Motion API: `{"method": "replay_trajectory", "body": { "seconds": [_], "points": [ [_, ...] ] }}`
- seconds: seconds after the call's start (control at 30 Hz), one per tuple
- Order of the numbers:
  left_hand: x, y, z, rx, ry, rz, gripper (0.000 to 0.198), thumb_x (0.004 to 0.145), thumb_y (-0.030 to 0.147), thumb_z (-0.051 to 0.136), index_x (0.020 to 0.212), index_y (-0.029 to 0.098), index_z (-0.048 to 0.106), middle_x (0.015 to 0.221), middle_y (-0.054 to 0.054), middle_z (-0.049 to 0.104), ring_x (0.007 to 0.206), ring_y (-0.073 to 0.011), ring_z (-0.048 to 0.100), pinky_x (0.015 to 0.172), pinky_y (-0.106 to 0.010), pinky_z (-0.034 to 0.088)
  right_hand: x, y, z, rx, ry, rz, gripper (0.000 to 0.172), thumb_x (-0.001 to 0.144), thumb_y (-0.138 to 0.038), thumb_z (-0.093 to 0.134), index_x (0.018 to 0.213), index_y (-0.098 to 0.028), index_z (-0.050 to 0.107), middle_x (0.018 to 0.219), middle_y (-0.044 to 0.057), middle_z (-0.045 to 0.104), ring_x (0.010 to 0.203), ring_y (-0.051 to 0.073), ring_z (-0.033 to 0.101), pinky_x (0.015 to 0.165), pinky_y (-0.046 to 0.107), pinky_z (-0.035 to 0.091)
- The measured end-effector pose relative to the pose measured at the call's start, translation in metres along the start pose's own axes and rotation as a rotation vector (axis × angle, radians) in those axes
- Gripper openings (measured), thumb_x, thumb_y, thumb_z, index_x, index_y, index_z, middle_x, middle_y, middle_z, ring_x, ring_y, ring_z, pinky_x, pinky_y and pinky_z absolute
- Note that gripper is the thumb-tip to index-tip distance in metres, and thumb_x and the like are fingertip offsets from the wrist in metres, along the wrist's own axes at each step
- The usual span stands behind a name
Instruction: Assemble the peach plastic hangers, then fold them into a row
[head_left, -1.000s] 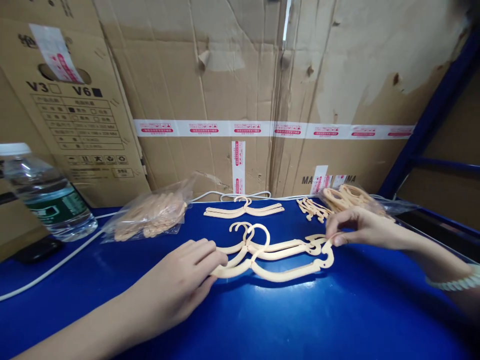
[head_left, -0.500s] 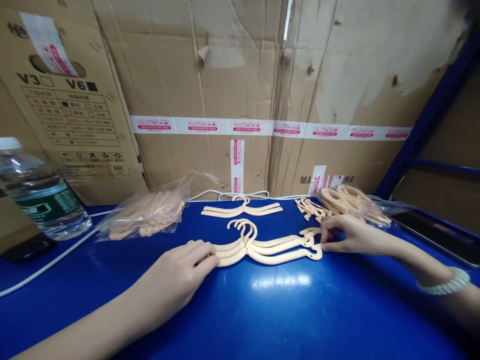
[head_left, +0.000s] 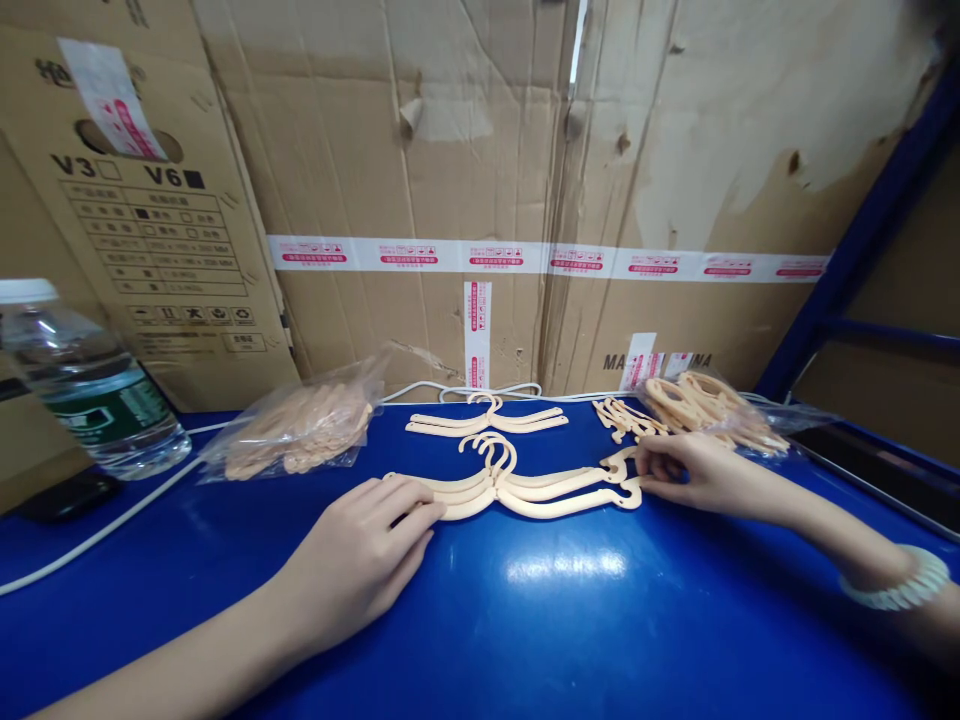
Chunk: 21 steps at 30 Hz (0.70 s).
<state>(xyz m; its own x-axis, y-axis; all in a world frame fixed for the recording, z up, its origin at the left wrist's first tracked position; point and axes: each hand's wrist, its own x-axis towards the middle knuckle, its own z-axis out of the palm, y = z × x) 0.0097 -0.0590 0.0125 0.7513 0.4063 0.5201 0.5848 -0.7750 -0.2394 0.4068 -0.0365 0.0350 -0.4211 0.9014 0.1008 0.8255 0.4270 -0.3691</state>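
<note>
Several overlapping beige hangers [head_left: 553, 508] lie on the blue tabletop, their hooks pointing away from me. My left hand [head_left: 367, 545] is closed over their left arms, hiding those ends. At the opposite end, my right hand [head_left: 686, 475] has its fingers curled in a pinch on a small hook-shaped end piece [head_left: 621, 462], partly hidden by the fingertips. A similar end piece [head_left: 631, 493] sits at the tip of the nearest hanger. Behind this group lie more beige hangers [head_left: 517, 422]. Small loose beige pieces [head_left: 622, 418] are piled just beyond my right hand.
A clear bag of beige parts [head_left: 300, 435] lies at left, beside a water bottle [head_left: 112, 400] and a black object [head_left: 64, 497]. Another bag of beige parts [head_left: 705, 405] and a phone [head_left: 885, 470] are at right. Cardboard [head_left: 420, 330] stands behind, with a white cable [head_left: 409, 390] along it.
The upper hook-shaped end piece sits closer against the hanger tip, and my right hand has shifted slightly. My left hand stays on the hangers. The view has moved a little.
</note>
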Motion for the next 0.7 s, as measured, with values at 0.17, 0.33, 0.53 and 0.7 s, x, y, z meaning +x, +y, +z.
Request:
{"method": "replay_trajectory", "body": {
  "seconds": [0.17, 0.33, 0.53, 0.7],
  "points": [
    [-0.001, 0.0, 0.002, 0.002, 0.021, -0.006, 0.024, 0.093, 0.012, 0.044, 0.105, 0.015, 0.064, 0.099, -0.01, 0.068, 0.09, -0.0265, 0.064, 0.073, -0.039, 0.051, -0.002, -0.004, -0.001, 0.023, -0.018, -0.03, 0.014, 0.082, -0.031, 0.06, 0.075, -0.02, 0.052, 0.062, -0.002, 0.053, 0.055, 0.015, 0.047, 0.05, 0.026, 0.036],
    [-0.001, 0.0, 0.003, -0.026, 0.036, -0.004, 0.022, 0.093, 0.01, 0.045, 0.107, 0.014, 0.061, 0.102, -0.011, 0.067, 0.088, -0.0253, 0.063, 0.073, -0.039, 0.05, -0.004, -0.016, -0.004, 0.022, -0.002, -0.135, 0.026, 0.081, -0.037, 0.067, 0.1, -0.021, 0.06, 0.09, 0.005, 0.061, 0.08, 0.021, 0.058, 0.069, 0.032, 0.048],
    [0.0, 0.001, 0.002, -0.061, 0.021, -0.011, 0.022, 0.093, 0.009, 0.043, 0.104, 0.016, 0.062, 0.1, -0.009, 0.067, 0.089, -0.0237, 0.063, 0.076, -0.038, 0.049, -0.005, -0.017, -0.005, -0.006, -0.007, -0.165, 0.046, 0.078, -0.047, 0.073, 0.116, -0.023, 0.066, 0.112, 0.01, 0.06, 0.105, 0.03, 0.057, 0.093, 0.044, 0.045],
    [-0.002, 0.001, 0.004, -0.064, 0.009, -0.012, 0.022, 0.094, 0.01, 0.043, 0.102, 0.017, 0.062, 0.094, -0.007, 0.068, 0.084, -0.0236, 0.064, 0.073, -0.038, 0.049, -0.004, -0.019, -0.005, 0.004, 0.005, -0.183, 0.04, 0.076, -0.042, 0.074, 0.111, -0.024, 0.068, 0.108, 0.009, 0.062, 0.1, 0.028, 0.059, 0.089, 0.041, 0.047]
  ]
}}
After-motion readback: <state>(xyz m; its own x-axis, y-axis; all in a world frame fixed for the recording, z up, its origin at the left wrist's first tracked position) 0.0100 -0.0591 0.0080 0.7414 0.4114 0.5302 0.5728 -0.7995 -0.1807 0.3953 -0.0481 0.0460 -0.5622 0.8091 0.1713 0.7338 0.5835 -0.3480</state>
